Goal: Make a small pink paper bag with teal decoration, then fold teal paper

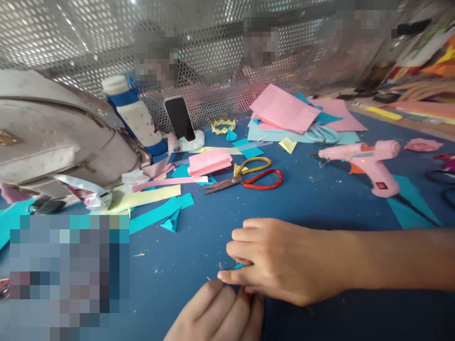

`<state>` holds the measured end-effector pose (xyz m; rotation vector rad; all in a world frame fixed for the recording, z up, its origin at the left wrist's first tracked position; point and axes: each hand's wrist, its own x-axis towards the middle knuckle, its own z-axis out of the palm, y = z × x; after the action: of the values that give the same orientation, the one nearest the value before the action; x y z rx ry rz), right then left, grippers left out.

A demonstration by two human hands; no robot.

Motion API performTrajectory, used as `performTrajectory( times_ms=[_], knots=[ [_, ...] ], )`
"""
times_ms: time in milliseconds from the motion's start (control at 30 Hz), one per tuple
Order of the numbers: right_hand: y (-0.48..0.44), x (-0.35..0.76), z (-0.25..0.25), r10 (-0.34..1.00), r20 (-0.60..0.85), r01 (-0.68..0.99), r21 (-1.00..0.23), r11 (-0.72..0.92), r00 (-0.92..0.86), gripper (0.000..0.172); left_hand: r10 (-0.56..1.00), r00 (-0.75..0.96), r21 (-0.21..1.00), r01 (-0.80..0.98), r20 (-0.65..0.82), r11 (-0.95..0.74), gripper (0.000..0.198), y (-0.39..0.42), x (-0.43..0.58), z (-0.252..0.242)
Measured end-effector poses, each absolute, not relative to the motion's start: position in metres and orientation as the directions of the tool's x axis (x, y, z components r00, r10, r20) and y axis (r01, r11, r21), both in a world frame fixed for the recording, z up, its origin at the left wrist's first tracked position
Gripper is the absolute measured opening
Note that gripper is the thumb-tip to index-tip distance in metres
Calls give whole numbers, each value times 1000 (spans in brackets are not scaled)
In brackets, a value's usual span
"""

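Observation:
My right hand (275, 263) reaches in from the right, its fingers curled and pinching. A small sliver of blue paper (241, 266) shows between its thumb and fingers. Below it, against its fingertips, is my left hand (220, 315), closed with the knuckles up; what its fingers hold is hidden. Beyond my hands lie scissors (241, 180) with one yellow and one red handle, blades pointing left. A pink glue gun (373, 163) rests to the right, nozzle to the left. A folded blue paper triangle (172, 221) sits left of my hands.
Paper strips, among them a yellow strip (152, 196), and a folded pink paper (209, 162) lie at centre left. Pink sheets (284, 109) are piled at the back. A bag (53, 132), a bottle (133, 113) and a propped phone (180, 118) stand by the perforated metal screen (213, 61).

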<state>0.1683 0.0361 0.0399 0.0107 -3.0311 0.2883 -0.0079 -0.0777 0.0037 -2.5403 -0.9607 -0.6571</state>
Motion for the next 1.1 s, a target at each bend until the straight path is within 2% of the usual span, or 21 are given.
performTrajectory(
  times_ms=[100, 133, 233, 333, 433, 567, 667, 733, 800, 967, 1100],
  knots=[
    [40, 175, 39, 58, 69, 39, -254, 966, -996, 33, 643, 524, 174, 684, 558, -708, 8, -70, -16, 10],
    [42, 177, 37, 84, 66, 63, -273, 960, -994, 38, 715, 489, 277, 692, 499, -667, 6, -68, -18, 13],
    [48, 179, 32, 128, 83, 98, -303, 948, -988, 41, 886, 352, 480, 747, 301, -460, 23, -62, -20, 21],
    [50, 177, 26, 115, 112, 69, -349, 934, -987, 28, 952, 262, 550, 777, 162, -307, 23, -56, -17, 23],
    [49, 176, 24, 167, 139, 88, -453, 887, -976, 19, 965, 234, 557, 789, 118, -259, 17, -51, -14, 21],
    [42, 177, 31, 391, 80, 228, -699, 678, -917, 8, 966, 243, 595, 765, 83, -244, 13, -49, -16, 20],
    [38, 178, 37, 521, -27, 318, -819, 478, -853, 6, 971, 213, 717, 660, 105, -223, 4, -47, -22, 21],
    [37, 178, 39, 539, -31, 341, -805, 486, -842, 10, 981, 169, 786, 592, 93, -177, 6, -46, -25, 22],
    [36, 178, 37, 522, 3, 352, -735, 580, -853, 13, 987, 139, 795, 590, 77, -145, 10, -45, -27, 21],
    [37, 176, 28, 410, 98, 316, -488, 814, -907, 13, 969, 211, 675, 698, 128, -241, 13, -45, -28, 18],
    [44, 179, 25, 258, 159, 177, -401, 899, -953, 5, 942, 299, 657, 682, 150, -321, 13, -45, -33, 19]
  ],
)
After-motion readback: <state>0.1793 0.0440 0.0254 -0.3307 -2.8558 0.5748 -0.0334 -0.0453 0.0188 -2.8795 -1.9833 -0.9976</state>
